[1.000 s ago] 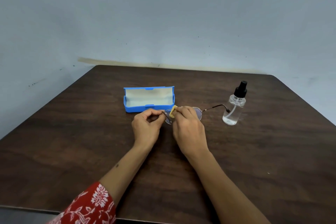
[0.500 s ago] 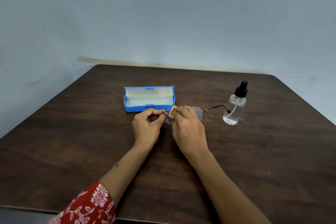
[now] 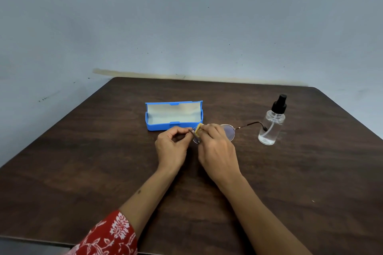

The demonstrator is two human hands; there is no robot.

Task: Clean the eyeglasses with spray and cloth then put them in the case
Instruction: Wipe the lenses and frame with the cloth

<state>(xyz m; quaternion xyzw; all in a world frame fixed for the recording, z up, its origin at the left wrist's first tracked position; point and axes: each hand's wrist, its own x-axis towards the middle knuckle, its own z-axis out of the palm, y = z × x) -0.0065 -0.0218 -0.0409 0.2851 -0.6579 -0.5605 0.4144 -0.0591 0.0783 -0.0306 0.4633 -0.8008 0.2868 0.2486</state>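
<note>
Thin-rimmed eyeglasses (image 3: 229, 131) are held just above the dark wooden table (image 3: 103, 161), one temple arm reaching right toward the spray bottle. My left hand (image 3: 172, 147) pinches the frame at its left end. My right hand (image 3: 217, 147) presses a small yellow cloth (image 3: 198, 129) against the left lens, hiding most of it. The blue case (image 3: 174, 115) lies open just behind my hands, its pale lining showing and nothing inside. A clear spray bottle (image 3: 271, 128) with a black nozzle stands upright to the right.
The table's back edge meets a grey-blue wall (image 3: 186, 27). Bare dark wood stretches left of the case and right of the bottle. A red patterned sleeve (image 3: 107, 234) covers my left forearm at the near table edge.
Hardly anything differs; my right hand shifts only slightly with the cloth on the left lens. Case and bottle stay put.
</note>
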